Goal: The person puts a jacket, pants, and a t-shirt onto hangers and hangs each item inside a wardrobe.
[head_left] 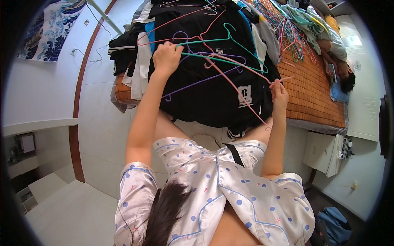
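My left hand is closed round the left end of a green clothes hanger. With the fingertips of my right hand I pinch a pink clothes hanger near one end. The two hangers cross in front of me, overlapping a purple hanger. A red-pink hanger lies farther back. Beneath them is a black garment with a white printed patch, spread on a pile of clothes. Whether the hangers are hooked together I cannot tell.
A tangled heap of coloured hangers lies on the bed's brown woven mat. At the far right a person lies holding a phone. White and black clothes hang over the bed's left edge. A white cabinet stands at right.
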A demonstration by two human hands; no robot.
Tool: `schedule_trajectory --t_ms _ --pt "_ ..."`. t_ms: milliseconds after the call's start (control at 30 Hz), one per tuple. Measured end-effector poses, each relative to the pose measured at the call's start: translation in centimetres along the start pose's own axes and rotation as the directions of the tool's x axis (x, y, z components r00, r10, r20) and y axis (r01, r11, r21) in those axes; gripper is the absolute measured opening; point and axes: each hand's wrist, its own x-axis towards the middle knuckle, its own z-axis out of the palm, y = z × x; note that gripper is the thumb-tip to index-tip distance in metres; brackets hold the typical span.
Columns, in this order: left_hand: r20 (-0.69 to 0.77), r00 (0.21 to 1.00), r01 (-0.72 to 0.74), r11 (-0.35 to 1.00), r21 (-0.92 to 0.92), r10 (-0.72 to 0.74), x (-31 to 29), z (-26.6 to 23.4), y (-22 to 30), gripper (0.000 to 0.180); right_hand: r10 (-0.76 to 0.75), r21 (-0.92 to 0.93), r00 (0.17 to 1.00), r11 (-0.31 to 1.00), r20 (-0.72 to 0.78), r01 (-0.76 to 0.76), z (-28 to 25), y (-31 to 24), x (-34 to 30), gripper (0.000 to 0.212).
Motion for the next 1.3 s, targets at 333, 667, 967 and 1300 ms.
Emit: schedule_trajectory --t_ms 333,667,967,1300 --pt "-0.232 0.964 -0.264 -0.348 -0.900 -0.131 -4.4 -15.9 7.3 0.037 0.091 0.213 0.990 0.975 -0.105 -0.067 -4.0 0.2 -1.7 0.036" --pt "0.076 0.830 -0.334 0.602 -0.725 0.553 -8.7 -17.2 12.7 0.035 0.098 0.104 0.985 0.991 -0.143 -0.083 -3.0 0.8 -1.5 0.034" --pt "0.450 0.808 -0.265 0.917 -0.298 0.380 -4.1 2.8 14.2 0.048 -0.014 0.113 0.926 0.992 -0.378 0.062 -9.7 -2.4 -0.5 0.029" --pt "0.273 0.918 -0.240 0.951 -0.195 0.287 -7.5 14.6 14.7 0.033 -0.168 -0.227 0.848 0.921 0.503 0.317 10.3 -5.3 2.4 0.035"
